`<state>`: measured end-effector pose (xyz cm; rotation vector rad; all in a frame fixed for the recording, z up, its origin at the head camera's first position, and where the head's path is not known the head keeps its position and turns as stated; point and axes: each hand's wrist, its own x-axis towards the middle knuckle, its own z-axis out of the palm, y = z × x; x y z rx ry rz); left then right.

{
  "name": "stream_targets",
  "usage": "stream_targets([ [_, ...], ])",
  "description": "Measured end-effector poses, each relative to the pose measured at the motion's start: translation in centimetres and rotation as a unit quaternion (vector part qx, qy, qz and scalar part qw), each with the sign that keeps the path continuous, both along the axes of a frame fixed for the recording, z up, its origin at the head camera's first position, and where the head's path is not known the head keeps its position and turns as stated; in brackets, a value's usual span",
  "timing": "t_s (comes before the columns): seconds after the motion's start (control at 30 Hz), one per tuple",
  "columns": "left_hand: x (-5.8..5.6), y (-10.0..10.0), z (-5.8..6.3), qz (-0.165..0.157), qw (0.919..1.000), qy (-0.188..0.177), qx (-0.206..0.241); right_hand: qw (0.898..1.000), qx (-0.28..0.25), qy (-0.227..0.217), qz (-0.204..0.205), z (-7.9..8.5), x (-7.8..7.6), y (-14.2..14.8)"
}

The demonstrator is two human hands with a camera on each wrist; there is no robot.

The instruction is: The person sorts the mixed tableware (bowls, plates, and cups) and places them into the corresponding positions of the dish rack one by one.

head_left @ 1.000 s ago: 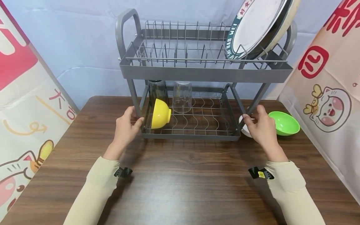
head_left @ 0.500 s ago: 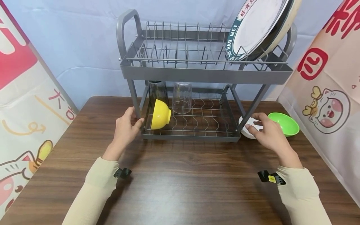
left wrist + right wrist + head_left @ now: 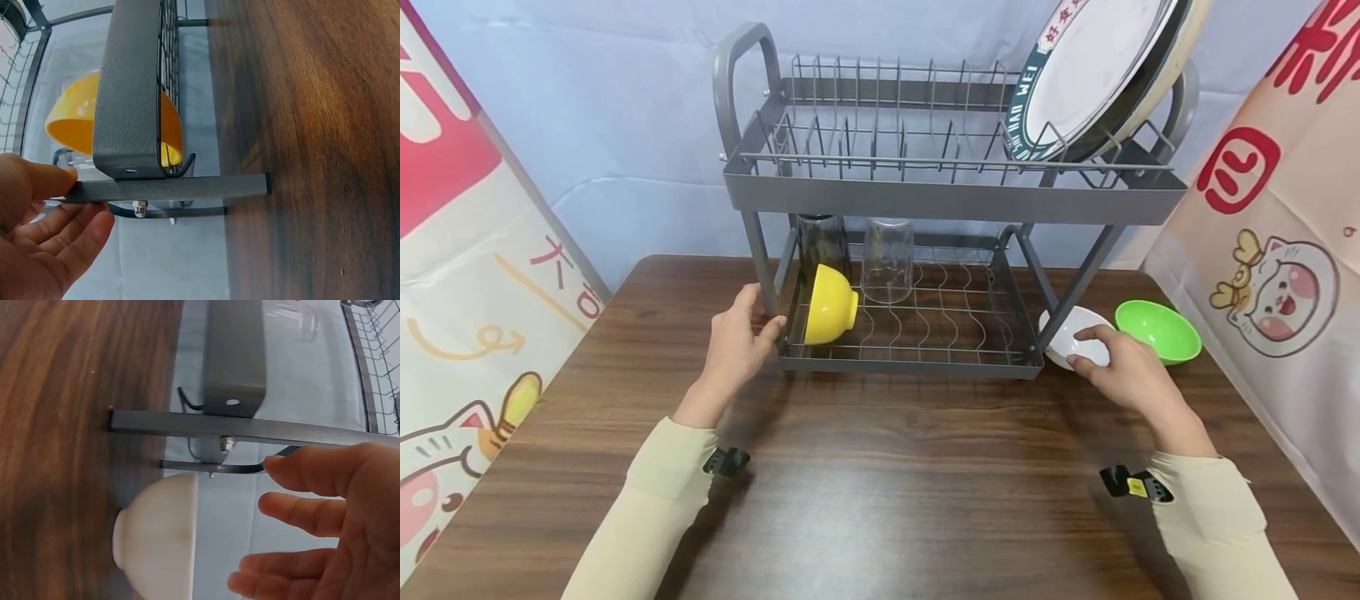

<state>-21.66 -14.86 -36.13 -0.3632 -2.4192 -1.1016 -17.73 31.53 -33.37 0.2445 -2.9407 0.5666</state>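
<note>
The two-tier grey dish rack (image 3: 955,200) stands toward the back of the table. My left hand (image 3: 735,337) pinches its left front leg, with the thumb on one side and fingers on the other; the left wrist view shows this grip close up. A yellow bowl (image 3: 831,307) sits tipped on its side in the lower tier, beside that hand. Right of the rack, a white bowl (image 3: 1078,333) rests upright on the table. Just over its near edge is my right hand (image 3: 1123,367); the right wrist view shows spread fingers (image 3: 300,515) with nothing between them.
A green bowl (image 3: 1159,331) stands right of the white one. Inside the lower tier, a dark glass (image 3: 822,242) and a clear glass (image 3: 887,258) stand at the back left. A large plate (image 3: 1082,75) leans in the upper tier's right end.
My right hand has let go of the rack's right front leg and moved right, over the white bowl. My left hand has stayed on the left leg.
</note>
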Motion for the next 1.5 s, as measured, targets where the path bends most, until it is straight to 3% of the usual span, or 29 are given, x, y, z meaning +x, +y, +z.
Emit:
stream_targets([
  [0.5,-0.1,-0.1,-0.2,-0.004,1.0000,0.002,-0.005,0.999,0.035,-0.025,-0.025,-2.0,-0.3,1.2],
  [0.87,0.0,-0.1,-0.1,-0.004,0.9999,-0.007,-0.007,0.996,0.042,-0.071,-0.029,-2.7,-0.9,2.5],
  [1.13,0.0,-0.1,-0.1,-0.002,0.9999,-0.013,-0.006,0.998,0.037,-0.040,0.002,-3.4,-1.2,2.7],
  [1.5,-0.1,-0.2,-0.1,-0.003,0.9998,-0.017,-0.010,0.999,0.039,-0.009,-0.005,-3.9,-1.4,2.9],
])
